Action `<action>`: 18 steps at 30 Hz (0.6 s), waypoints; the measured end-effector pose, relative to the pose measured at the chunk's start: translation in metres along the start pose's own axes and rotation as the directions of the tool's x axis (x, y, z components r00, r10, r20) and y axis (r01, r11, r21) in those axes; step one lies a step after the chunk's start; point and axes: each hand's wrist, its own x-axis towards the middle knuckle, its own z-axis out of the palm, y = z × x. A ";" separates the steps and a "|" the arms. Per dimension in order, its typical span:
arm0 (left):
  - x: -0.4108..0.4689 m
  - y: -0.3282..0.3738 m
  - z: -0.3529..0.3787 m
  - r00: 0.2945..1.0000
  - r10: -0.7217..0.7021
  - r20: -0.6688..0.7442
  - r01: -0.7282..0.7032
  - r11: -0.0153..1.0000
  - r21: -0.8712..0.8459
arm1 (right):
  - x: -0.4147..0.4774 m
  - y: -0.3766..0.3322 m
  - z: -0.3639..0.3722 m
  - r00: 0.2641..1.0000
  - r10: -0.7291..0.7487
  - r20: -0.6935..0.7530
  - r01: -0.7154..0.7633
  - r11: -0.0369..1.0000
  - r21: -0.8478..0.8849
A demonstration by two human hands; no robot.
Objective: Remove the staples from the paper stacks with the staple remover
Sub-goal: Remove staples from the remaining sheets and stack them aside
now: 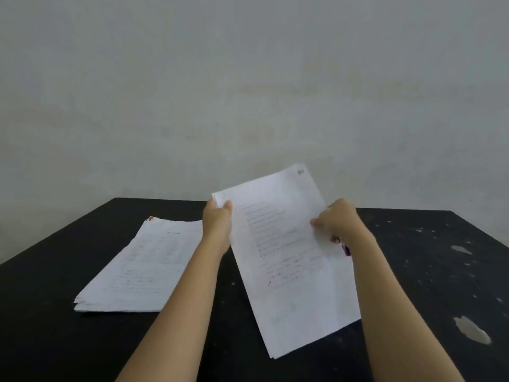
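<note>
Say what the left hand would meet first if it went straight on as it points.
The left hand grips a corner of the held paper stack; beyond that, the way looks free over the table to the wall, though depth is unclear.

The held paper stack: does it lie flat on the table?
No, the left hand and the right hand hold the paper stack tilted up from the table.
</note>
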 end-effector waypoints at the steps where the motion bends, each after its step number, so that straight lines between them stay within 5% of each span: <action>1: -0.003 -0.013 -0.002 0.999 -0.024 -0.021 0.025 1.000 0.013 | 0.001 0.006 0.008 0.997 0.059 0.045 -0.055 0.996 -0.076; 4: -0.010 -0.043 -0.008 0.997 -0.053 -0.048 0.058 0.994 0.095 | 0.007 0.018 0.027 0.981 0.194 -0.004 -0.191 0.965 -0.177; 6: -0.011 -0.056 -0.013 0.997 -0.042 -0.065 0.049 0.993 0.110 | 0.010 0.021 0.033 0.968 0.244 0.050 -0.249 0.946 0.207; 8: -0.012 -0.064 -0.017 0.997 0.000 -0.073 0.007 0.995 0.103 | 0.011 0.020 0.038 0.945 0.253 0.207 -0.323 0.624 0.711; 9: -0.012 -0.066 -0.017 0.997 0.022 -0.072 -0.014 0.994 0.109 | 0.011 0.019 0.042 0.933 0.217 0.286 -0.354 0.426 0.833; 12: -0.013 -0.070 -0.017 0.993 0.083 -0.088 -0.073 0.991 0.115 | 0.013 0.011 0.061 0.901 0.140 0.411 -0.428 0.123 0.895; 18: -0.014 -0.075 -0.011 0.971 0.219 -0.098 -0.199 0.963 0.185 | 0.009 -0.026 0.091 0.918 0.045 0.394 -0.397 0.077 0.915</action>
